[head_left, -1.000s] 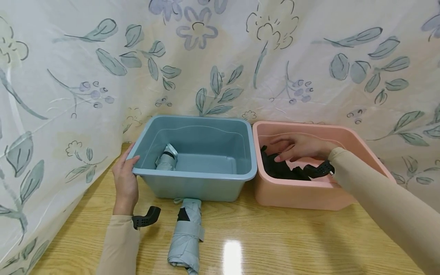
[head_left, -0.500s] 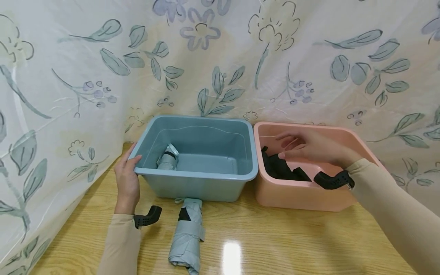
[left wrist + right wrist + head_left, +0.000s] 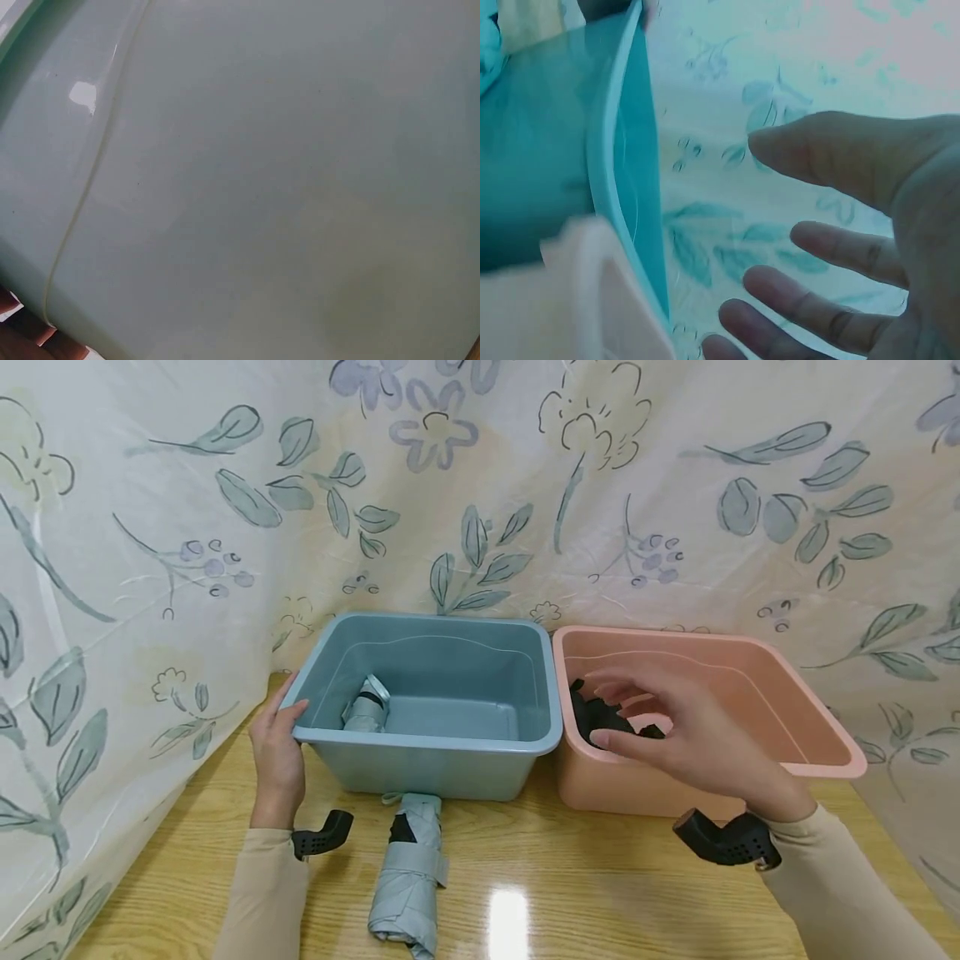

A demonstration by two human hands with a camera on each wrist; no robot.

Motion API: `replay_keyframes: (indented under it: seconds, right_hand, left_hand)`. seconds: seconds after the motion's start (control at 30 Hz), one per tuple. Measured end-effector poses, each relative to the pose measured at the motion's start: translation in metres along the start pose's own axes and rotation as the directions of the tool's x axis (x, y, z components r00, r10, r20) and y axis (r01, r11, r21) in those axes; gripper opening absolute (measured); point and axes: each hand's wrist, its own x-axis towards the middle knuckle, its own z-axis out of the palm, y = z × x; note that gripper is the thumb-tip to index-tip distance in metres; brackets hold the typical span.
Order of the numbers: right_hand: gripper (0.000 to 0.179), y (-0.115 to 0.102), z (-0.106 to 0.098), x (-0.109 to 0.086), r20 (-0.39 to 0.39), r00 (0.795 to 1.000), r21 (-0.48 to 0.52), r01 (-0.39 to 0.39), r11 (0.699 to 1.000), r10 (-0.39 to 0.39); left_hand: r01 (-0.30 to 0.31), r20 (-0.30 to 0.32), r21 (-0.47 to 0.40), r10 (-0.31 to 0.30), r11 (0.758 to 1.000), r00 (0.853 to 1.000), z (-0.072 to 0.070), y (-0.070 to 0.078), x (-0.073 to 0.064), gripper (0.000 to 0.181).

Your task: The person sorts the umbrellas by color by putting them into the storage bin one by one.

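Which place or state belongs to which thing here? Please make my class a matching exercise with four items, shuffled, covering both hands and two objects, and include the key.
Column one
1. Left hand
2. Right hand
3. Bundle with the grey-blue strap
4. Black item

Column two
A. Lying inside the pink bin
B. Fingers spread, holding nothing
C. Gripping the rim of the blue bin
D. On the wooden table, in front of the blue bin

Right pairs: 1-C, 2-B, 3-D, 4-A
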Motion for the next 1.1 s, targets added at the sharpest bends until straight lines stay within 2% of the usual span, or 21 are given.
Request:
replay_keyframes:
  seconds: [0.13,0.3,0.6,0.77,0.97,1.1]
  right_hand:
    - [0.056,-0.012,0.018,-0.013,-0.05,0.998,0.022,0.036,0.999,-0.034]
    - [0.058,-0.02,0.047,-0.024,-0.021,0.997,0.144,0.075,0.987,-0.072]
    - [0.056,-0.01,0.114,-0.032,0.115,0.993,0.381,-0.061,0.923,0.018]
    - [0.053,-0.003,0.147,-0.028,0.203,0.978,0.476,-0.138,0.868,0.044]
    - [0.054,-0.004,0.179,-0.017,0.284,0.955,0.604,-0.247,0.758,0.085]
    - [0.057,-0.008,0.199,-0.009,0.315,0.943,0.622,-0.294,0.725,0.112]
  left_hand:
    - [0.006,-0.003,0.009,-0.006,1.0,1.0,0.001,0.001,0.0,0.051]
    - [0.01,-0.011,0.015,-0.01,1.0,1.0,0.002,0.001,0.001,0.051]
    - [0.002,-0.011,0.01,-0.002,1.0,1.0,0.003,0.0,0.001,0.051]
    - [-0.001,-0.008,0.017,0.001,1.0,1.0,0.004,0.0,0.0,0.051]
    - [0.001,-0.015,0.013,0.0,1.0,1.0,0.004,0.001,0.0,0.051]
    - [-0.002,-0.014,0.012,0.002,1.0,1.0,0.003,0.001,0.0,0.051]
